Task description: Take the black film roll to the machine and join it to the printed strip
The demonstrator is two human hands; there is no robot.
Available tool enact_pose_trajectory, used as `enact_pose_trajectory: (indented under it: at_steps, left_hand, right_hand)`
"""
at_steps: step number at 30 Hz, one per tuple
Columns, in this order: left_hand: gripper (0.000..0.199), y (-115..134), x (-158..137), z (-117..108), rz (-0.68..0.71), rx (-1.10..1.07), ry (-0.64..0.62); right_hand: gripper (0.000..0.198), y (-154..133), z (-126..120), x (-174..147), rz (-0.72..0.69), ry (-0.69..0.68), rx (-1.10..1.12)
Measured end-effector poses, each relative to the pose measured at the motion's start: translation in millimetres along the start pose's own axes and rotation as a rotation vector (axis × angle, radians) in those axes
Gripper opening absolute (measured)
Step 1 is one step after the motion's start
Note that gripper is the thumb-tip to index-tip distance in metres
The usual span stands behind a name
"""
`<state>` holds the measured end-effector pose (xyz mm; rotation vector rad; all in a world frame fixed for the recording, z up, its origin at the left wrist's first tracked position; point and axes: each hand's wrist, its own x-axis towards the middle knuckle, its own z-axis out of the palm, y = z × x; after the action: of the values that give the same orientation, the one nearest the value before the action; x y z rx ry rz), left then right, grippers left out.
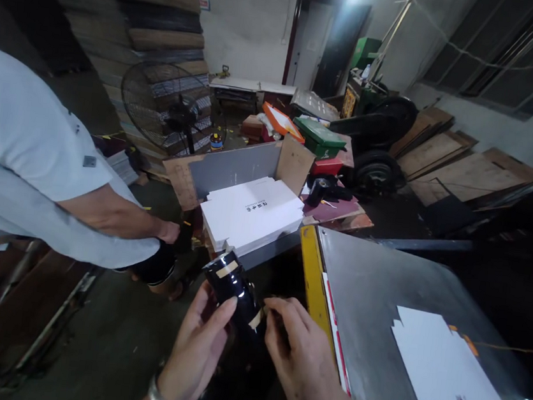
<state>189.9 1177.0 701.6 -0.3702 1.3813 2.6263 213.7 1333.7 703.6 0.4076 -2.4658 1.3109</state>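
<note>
My left hand (202,340), a bangle on its wrist, grips a glossy black cylinder (232,286) from the left side. Tan strips that look like tape are stuck on the cylinder, one near its upper end and another tan strip (257,318) near its lower right. Close to that lower strip, my right hand (297,351) has its thumb and fingers drawn together in a pinch; what lies between the fingertips is too small to make out. Just beyond the cylinder, a stack of white printed card sheets (250,214) lies in a grey-lined open box (236,164).
To the right is a metal-topped table (374,270) with a yellow edge (313,276), a white printed sheet (452,382) on it. A person in a white shirt (35,161) stands close on the left. Behind are a fan (180,113), a green box (319,135) and leaning boards (481,170).
</note>
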Motion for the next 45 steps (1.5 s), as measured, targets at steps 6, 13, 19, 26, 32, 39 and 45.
enact_pose_trajectory:
  at_steps: [6, 13, 19, 26, 32, 39, 45]
  left_hand:
    - [0.052, 1, 0, 3, 0.026, 0.002, -0.023]
    - [0.047, -1, -2, 7, 0.095, 0.043, -0.044]
    - [0.05, 1, -6, 2, 0.095, 0.066, -0.023]
    - [0.048, 5, -15, -5, 0.181, 0.077, 0.052]
    - [0.045, 11, -16, -19, 0.173, 0.049, 0.108]
    - [0.039, 41, -8, -54, 0.102, -0.1, 0.189]
    - [0.045, 65, -5, -78, 0.098, -0.158, 0.191]
  right_hand:
    - [0.027, -5, 0, 0, 0.086, -0.046, 0.132]
    - [0.02, 0, 5, 3, 0.047, 0.017, 0.057]
    - [0.017, -1, 0, 14, -0.121, -0.049, -0.154]
    - [0.011, -2, 6, 21, -0.328, -0.052, -0.177]
    - [0.01, -3, 12, 30, -0.279, -0.191, 0.115]
    - [0.011, -19, 22, 51, -0.109, -0.382, 0.338]
    - [0.02, -38, 71, 64, -0.169, -0.375, 0.2]
